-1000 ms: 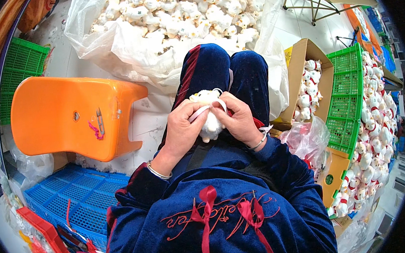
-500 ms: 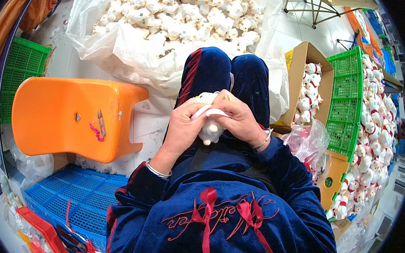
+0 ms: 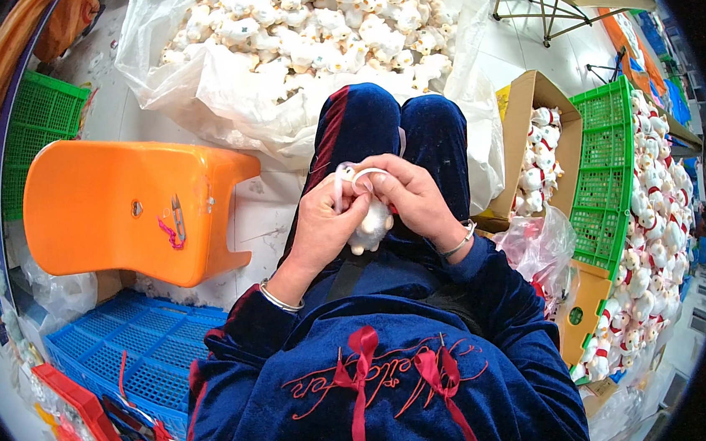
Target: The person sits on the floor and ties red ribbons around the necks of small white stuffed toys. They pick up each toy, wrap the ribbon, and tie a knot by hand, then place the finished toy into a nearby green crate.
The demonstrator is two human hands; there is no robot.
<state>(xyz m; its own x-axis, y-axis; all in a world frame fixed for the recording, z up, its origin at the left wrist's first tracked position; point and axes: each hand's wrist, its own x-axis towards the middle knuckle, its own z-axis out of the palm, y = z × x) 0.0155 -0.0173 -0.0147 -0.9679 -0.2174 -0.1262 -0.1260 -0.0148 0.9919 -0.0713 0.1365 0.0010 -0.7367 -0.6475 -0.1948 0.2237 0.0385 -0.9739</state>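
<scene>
Above my lap a small white plush toy is held between my hands, its lower end with little cream-coloured tips showing below my fingers. A narrow white ribbon curves in a loop around the toy's upper part. My left hand is closed, pinching one part of the ribbon. From the other side, my right hand pinches the ribbon too, its fingertips meeting those of the left. Most of the toy's top is hidden behind my fingers.
Ahead lies a large plastic sack full of white plush toys. An orange stool with thread snips on it stands left, above a blue crate. To the right are a cardboard box, a green crate and red-banded toys.
The ribbon, stretched flat across the toy before, now bends up into a loop. My hands have closed together and my left fingers have turned inward.
</scene>
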